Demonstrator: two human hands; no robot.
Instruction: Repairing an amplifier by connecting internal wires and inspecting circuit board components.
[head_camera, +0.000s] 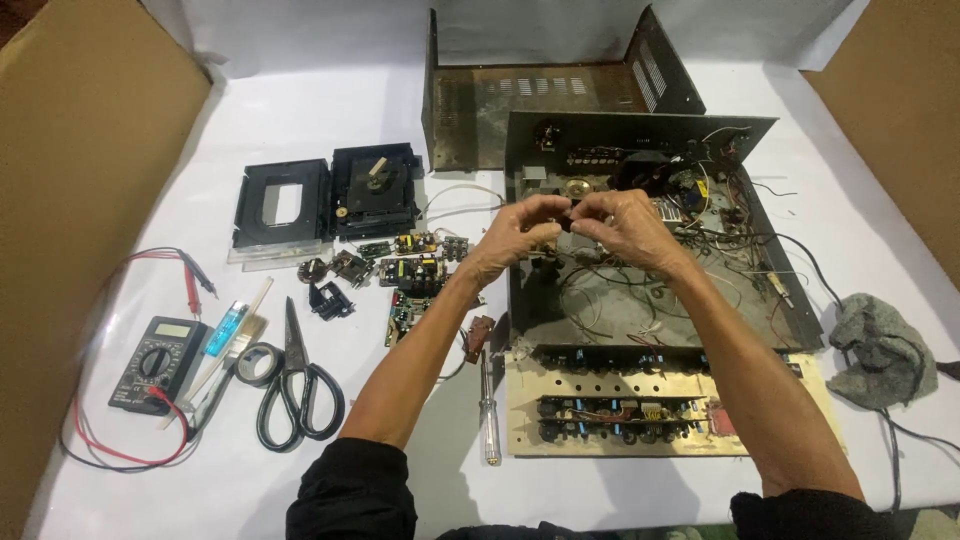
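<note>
My left hand (522, 235) and right hand (622, 228) meet fingertip to fingertip, both pinched shut on a small dark part (570, 222) held between them in the air. Directly below my hands lies the open metal chassis (660, 310) with its tangle of wires. Nearer to me sits the front panel (620, 405) with rows of knobs. Off to my left hand's side lie small circuit boards (415, 270), a screwdriver (488, 410), scissors (298, 385) and a multimeter (155, 362).
</note>
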